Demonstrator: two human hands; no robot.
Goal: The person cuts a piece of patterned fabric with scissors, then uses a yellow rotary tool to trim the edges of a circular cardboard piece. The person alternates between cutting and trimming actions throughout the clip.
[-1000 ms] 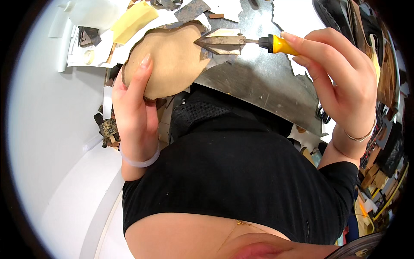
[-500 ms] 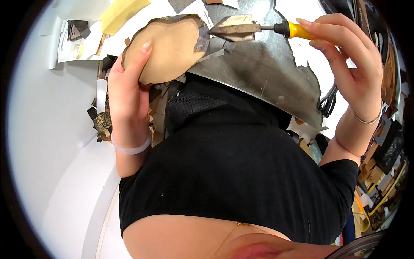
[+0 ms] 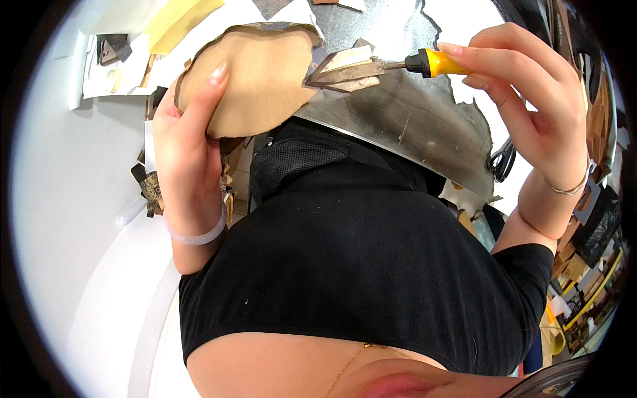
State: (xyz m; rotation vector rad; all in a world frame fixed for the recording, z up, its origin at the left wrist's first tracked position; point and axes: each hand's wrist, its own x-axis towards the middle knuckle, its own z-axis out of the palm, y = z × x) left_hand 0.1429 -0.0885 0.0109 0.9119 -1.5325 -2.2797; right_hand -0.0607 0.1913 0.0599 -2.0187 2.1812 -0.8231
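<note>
My left hand (image 3: 189,123) grips a rounded, flat tan piece (image 3: 259,83), thumb on its face and fingers underneath. Its outline is irregular, with a dark edge and a greyish patterned strip along the top; leather or board, I cannot tell. Between thumb and fingertips, my right hand (image 3: 531,93) pinches the yellow-and-black handle of a hand tool (image 3: 444,64). A thin metal shaft runs left from the handle into a pointed, arrow-shaped head with pale sides. That head's tip meets or lies very close to the right edge of the tan piece.
Below the hands is a dark grey metal sheet (image 3: 405,126) on the work table. Black-handled scissors (image 3: 504,161) lie at right. White papers, a yellow block (image 3: 179,26) and a tape roll (image 3: 114,80) are at the upper left. Scraps crowd the lower left; cluttered shelves line the right.
The tool has moved left and slightly nearer to me, its tip now at the tan piece's edge. My left hand has shifted a little left and nearer with that piece, which has turned slightly.
</note>
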